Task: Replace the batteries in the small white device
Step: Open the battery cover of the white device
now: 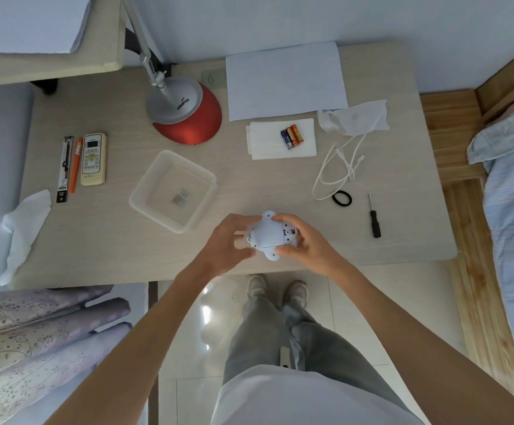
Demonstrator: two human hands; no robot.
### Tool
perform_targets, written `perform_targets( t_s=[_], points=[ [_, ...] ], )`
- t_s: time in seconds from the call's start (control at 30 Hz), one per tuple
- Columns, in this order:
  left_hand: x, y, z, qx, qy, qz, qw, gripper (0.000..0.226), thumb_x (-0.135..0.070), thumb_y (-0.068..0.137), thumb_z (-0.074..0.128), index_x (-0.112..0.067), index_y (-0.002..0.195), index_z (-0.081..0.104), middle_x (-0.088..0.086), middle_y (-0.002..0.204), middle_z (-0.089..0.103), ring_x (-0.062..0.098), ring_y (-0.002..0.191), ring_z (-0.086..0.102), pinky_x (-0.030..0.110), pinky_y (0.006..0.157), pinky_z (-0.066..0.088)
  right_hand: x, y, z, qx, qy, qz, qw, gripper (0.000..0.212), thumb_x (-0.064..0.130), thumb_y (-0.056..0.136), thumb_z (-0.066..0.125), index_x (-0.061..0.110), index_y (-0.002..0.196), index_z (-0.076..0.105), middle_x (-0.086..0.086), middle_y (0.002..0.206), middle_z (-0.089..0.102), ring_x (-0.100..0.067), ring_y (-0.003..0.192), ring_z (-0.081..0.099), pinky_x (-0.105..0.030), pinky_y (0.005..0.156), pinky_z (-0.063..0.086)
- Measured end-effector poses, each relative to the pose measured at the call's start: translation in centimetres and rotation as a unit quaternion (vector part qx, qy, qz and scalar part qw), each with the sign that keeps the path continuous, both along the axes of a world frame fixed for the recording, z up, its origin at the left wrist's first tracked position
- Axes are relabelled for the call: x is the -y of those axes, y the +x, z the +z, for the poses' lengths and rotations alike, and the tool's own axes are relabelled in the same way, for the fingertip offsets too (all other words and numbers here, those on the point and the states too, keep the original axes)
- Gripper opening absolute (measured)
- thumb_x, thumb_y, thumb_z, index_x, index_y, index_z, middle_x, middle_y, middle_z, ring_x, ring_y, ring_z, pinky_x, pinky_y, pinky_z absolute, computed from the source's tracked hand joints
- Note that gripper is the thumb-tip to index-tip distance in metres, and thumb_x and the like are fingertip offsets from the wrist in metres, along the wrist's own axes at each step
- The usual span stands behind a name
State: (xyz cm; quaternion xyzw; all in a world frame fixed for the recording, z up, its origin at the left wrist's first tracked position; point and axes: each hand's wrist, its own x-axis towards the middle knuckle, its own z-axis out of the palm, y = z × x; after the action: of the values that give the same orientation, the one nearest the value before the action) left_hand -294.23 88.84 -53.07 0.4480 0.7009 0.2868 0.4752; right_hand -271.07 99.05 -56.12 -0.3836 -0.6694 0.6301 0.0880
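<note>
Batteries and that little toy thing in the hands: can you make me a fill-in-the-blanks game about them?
1. ____ batteries lie on the folded tissue.
2. The screwdriver has a ____ handle.
3. The left hand and right hand hold the small ____ device.
Missing words: three, black, white.

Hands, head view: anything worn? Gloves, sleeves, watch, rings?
Nothing worn: left hand and right hand are bare, with no gloves, watch or rings showing. Left forearm and right forearm are bare to the frame edge; no sleeves in view.
</note>
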Motion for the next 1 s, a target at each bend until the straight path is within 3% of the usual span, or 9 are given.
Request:
perform_targets(
  t_s=[0.13, 0.23, 0.4, 0.57, 0.63, 0.77, 1.0],
  points=[
    [0.3, -2.0, 2.2, -0.2, 0.033, -0.153, 0.967, 0.085, -0.018, 0.09, 0.085, -0.04, 0.161, 0.042, -0.005, 0.143, 0.046, 0.015, 0.129, 0.051, 0.042, 0.104, 0.056, 0.1, -0.3, -0.1, -0.006, 0.001, 0.005, 1.0, 0.061, 0.019, 0.093, 0.084, 0.035, 0.146, 0.056, 0.009, 0.143, 0.057, -0.015, 0.118, 0.061, -0.027, 0.09, 0.051],
    [-0.1, -2.4, 3.9, -0.296, 0.072, -0.249, 0.919, 0.089, -0.026, 0.094, 0.081, -0.045, 0.164, 0.029, -0.004, 0.151, 0.037, 0.017, 0.137, 0.046, 0.041, 0.088, 0.063, -0.1, -0.2, -0.2, -0.003, 0.001, 0.008, 1.0, 0.063, 0.023, 0.092, 0.085, 0.037, 0.145, 0.056, 0.011, 0.142, 0.058, -0.019, 0.12, 0.061, -0.034, 0.094, 0.055],
    [-1.9, -2.4, 4.8, -0.408, 0.141, -0.349, 0.832, 0.094, -0.031, 0.088, 0.088, -0.04, 0.163, 0.031, 0.01, 0.153, 0.038, 0.028, 0.133, 0.051, 0.036, 0.078, 0.064, -0.1, -0.5, -0.2, -0.008, -0.001, 0.003, 1.0, 0.064, 0.021, 0.091, 0.086, 0.035, 0.145, 0.057, 0.004, 0.141, 0.061, -0.019, 0.118, 0.064, -0.038, 0.095, 0.057],
    [-2.9, -1.7, 4.5, -0.415, 0.148, -0.381, 0.813, 0.094, -0.035, 0.082, 0.093, -0.032, 0.161, 0.041, 0.014, 0.151, 0.043, 0.031, 0.129, 0.053, 0.037, 0.081, 0.063, -0.1, -0.5, -0.1, 0.004, 0.012, 0.009, 1.0, 0.067, 0.029, 0.089, 0.085, 0.035, 0.148, 0.054, 0.001, 0.142, 0.063, -0.024, 0.125, 0.065, -0.055, 0.105, 0.056],
    [-3.1, -1.2, 4.2, -0.404, 0.145, -0.389, 0.815, 0.091, -0.035, 0.081, 0.094, -0.029, 0.158, 0.045, 0.014, 0.149, 0.046, 0.03, 0.126, 0.054, 0.04, 0.081, 0.064, -0.1, -0.5, 0.0, 0.004, 0.016, 0.011, 1.0, 0.067, 0.027, 0.09, 0.085, 0.034, 0.149, 0.055, 0.005, 0.145, 0.063, -0.022, 0.127, 0.065, -0.055, 0.107, 0.055],
    [-3.6, -0.7, 3.5, -0.38, 0.139, -0.403, 0.821, 0.093, -0.029, 0.081, 0.094, -0.033, 0.155, 0.037, 0.012, 0.147, 0.047, 0.029, 0.122, 0.055, 0.041, 0.079, 0.065, -0.1, -0.6, 0.1, 0.0, 0.015, 0.013, 1.0, 0.068, 0.031, 0.09, 0.086, 0.035, 0.15, 0.054, 0.009, 0.146, 0.064, -0.02, 0.13, 0.065, -0.056, 0.109, 0.055],
    [-4.5, -0.1, 2.3, -0.351, 0.138, -0.419, 0.826, 0.089, -0.022, 0.086, 0.09, -0.041, 0.153, 0.035, 0.011, 0.139, 0.045, 0.027, 0.112, 0.057, 0.04, 0.071, 0.065, -0.1, -0.5, 0.1, -0.008, 0.013, 0.008, 1.0, 0.069, 0.023, 0.092, 0.087, 0.034, 0.151, 0.054, 0.003, 0.139, 0.066, -0.02, 0.124, 0.068, -0.052, 0.106, 0.057]
  ],
)
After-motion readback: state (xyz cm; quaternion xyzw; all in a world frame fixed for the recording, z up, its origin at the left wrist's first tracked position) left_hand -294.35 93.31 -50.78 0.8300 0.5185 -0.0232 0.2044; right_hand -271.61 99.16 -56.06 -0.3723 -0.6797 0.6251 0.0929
